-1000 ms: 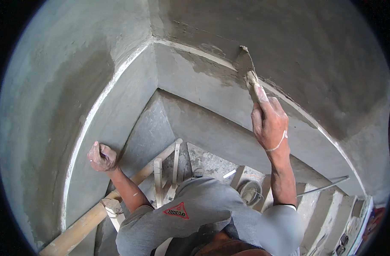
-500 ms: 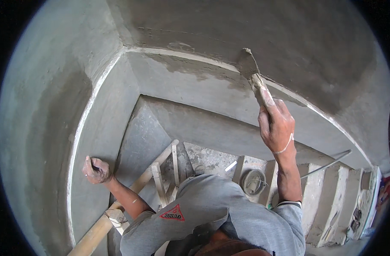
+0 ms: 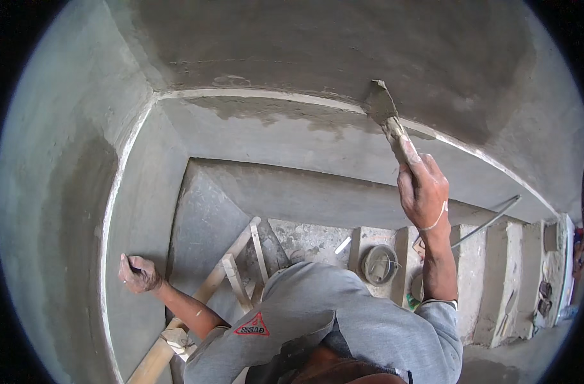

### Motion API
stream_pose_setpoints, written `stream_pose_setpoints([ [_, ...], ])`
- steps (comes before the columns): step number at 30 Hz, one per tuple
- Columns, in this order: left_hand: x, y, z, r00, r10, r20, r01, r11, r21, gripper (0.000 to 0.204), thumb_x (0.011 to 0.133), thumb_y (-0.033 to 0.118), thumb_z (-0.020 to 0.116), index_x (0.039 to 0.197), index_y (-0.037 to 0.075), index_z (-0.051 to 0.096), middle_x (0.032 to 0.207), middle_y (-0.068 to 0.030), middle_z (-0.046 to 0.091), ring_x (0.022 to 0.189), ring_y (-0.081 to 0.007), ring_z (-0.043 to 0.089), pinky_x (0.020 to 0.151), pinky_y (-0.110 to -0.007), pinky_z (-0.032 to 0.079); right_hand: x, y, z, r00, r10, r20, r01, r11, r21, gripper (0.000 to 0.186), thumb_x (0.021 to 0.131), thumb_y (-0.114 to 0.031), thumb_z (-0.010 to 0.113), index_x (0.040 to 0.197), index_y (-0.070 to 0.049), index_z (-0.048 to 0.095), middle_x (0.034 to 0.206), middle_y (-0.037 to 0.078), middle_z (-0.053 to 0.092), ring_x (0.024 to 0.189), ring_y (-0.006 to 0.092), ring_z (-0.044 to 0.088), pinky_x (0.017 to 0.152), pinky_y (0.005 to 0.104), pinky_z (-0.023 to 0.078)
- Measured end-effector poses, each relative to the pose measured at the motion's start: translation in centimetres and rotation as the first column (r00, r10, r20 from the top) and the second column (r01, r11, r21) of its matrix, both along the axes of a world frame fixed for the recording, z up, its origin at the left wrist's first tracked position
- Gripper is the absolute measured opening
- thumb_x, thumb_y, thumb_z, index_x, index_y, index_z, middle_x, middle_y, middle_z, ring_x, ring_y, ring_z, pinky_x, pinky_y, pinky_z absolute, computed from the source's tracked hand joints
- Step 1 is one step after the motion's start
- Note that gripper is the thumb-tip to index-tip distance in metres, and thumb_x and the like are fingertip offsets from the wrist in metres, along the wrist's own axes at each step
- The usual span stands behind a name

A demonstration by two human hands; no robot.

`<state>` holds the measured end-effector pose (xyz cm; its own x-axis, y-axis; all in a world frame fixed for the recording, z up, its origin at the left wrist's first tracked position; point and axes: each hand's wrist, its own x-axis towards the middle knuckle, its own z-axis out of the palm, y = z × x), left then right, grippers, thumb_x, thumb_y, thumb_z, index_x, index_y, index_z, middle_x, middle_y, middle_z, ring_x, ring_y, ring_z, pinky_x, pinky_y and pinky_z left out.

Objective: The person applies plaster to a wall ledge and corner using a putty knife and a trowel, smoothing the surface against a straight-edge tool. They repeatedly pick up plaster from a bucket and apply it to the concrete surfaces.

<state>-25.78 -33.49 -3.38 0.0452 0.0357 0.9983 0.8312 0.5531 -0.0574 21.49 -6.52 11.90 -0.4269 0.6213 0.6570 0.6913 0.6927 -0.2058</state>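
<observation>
My right hand (image 3: pixel 425 191) is closed round the plaster-caked handle of a putty knife (image 3: pixel 381 105). Its blade, with grey paste along the edge, lies against the dark, damp-looking wall plaster (image 3: pixel 292 45), just where a white strip (image 3: pixel 253 93) runs along the wall. My left hand (image 3: pixel 140 274) is held out beside the left wall surface, its whitish, dusty fingers curled in. Whether anything is inside those fingers is hidden. A pale band (image 3: pixel 196 121) with damp patches lies below the strip.
Below me, a wooden pole (image 3: pixel 209 281) with crosspieces slants up from the lower left. Concrete steps (image 3: pixel 468 275) descend at the right, with a round bucket (image 3: pixel 380 265) on one of them. A thin metal rod (image 3: pixel 487 222) leans near my right forearm.
The view has shifted and turned a little. Along the white strip, the putty knife has slid to the right with my right hand. My left hand stays curled near the left wall.
</observation>
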Motion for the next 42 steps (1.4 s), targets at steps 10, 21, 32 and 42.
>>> stream_pose_setpoints([
  [10,0.1,-0.6,0.5,1.0,0.017,-0.011,-0.017,1.0,-0.004,0.016,0.088,0.006,0.058,0.101,-0.001,0.062,0.089,-0.0123,0.069,0.068,-0.0255,0.061,0.059,-0.034,0.05,7.2,-1.3,0.3,0.967,-0.252,0.026,0.25,0.965,0.082,0.046,0.079,0.002,0.057,0.124,-0.007,0.057,0.086,0.018,0.06,0.071,0.0335,0.06,0.063,0.0404,0.048],
  [21,0.3,-0.1,0.4,1.0,-0.017,-0.025,0.018,1.0,0.018,0.019,0.084,0.0,0.057,0.103,0.001,0.06,0.082,-0.0123,0.065,0.061,-0.0247,0.055,0.053,-0.034,0.043,-9.1,-0.5,0.5,0.962,0.271,-0.041,-0.27,0.963,0.029,0.053,0.076,0.0,0.061,0.128,-0.01,0.054,0.086,0.017,0.058,0.067,0.0302,0.059,0.059,0.0397,0.051],
  [32,0.2,0.0,-0.4,0.996,-0.09,0.017,0.09,0.996,0.02,0.018,0.085,-0.001,0.056,0.102,0.001,0.061,0.085,-0.0119,0.065,0.065,-0.0247,0.058,0.057,-0.035,0.046,-21.6,2.0,0.6,0.918,0.393,0.059,-0.389,0.919,-0.067,0.051,0.081,-0.01,0.059,0.131,-0.008,0.048,0.092,0.025,0.054,0.061,0.0388,0.063,0.054,0.0469,0.054],
  [42,0.2,-0.1,0.3,0.999,-0.018,-0.043,0.018,1.0,0.009,0.013,0.088,0.005,0.057,0.099,-0.001,0.06,0.087,-0.0129,0.067,0.068,-0.0249,0.061,0.059,-0.033,0.05,-14.4,1.0,0.7,0.966,0.238,0.101,-0.231,0.97,-0.071,0.055,0.08,-0.01,0.061,0.133,-0.009,0.047,0.091,0.023,0.055,0.062,0.036,0.063,0.053,0.0453,0.054],
])
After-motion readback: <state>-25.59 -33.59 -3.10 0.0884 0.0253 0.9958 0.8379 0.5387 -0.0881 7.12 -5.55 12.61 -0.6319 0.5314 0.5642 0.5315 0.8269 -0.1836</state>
